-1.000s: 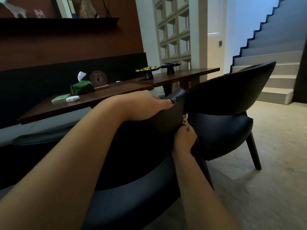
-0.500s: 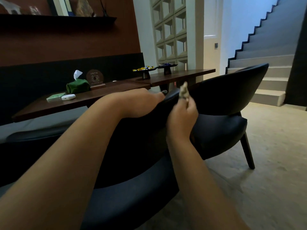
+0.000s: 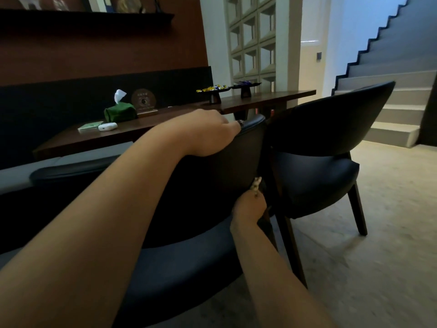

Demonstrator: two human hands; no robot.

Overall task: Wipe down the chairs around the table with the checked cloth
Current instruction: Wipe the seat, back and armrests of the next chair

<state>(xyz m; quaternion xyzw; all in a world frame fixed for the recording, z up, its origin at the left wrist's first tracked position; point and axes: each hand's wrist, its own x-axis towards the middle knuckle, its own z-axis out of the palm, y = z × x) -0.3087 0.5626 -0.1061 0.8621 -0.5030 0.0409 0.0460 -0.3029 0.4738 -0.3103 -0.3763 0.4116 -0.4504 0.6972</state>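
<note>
Grey staircase (image 3: 387, 95), wooden wall panel (image 3: 101, 48)
</note>
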